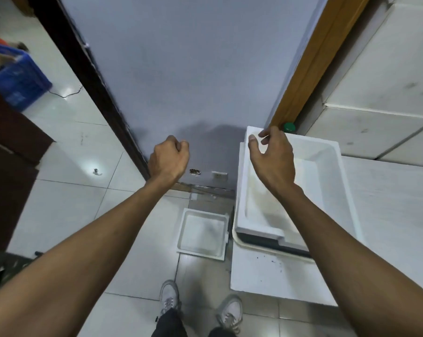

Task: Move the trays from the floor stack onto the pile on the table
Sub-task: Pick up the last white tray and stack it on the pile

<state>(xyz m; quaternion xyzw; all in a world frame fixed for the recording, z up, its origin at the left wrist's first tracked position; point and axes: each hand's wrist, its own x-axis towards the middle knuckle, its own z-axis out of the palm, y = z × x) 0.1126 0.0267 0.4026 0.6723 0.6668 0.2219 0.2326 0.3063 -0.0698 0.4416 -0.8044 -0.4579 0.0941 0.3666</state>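
Note:
A white foam tray [202,233] lies on the floor tiles below the table's left edge, open side up. On the white table [266,273] at the right stands the pile of white trays [327,161], with a dark tray edge showing at its near bottom. My right hand [272,155] hovers over the pile's far left corner, fingers loosely curled and apart, holding nothing. My left hand [169,159] is a closed fist in the air in front of the grey wall, left of the pile, with nothing in it.
A grey wall panel [193,69] is straight ahead with a wooden door frame [310,64] to its right. A green cap [289,127] sits behind the pile. A blue crate [18,81] and a dark cabinet [8,154] stand at the left. My shoes [169,296] are below.

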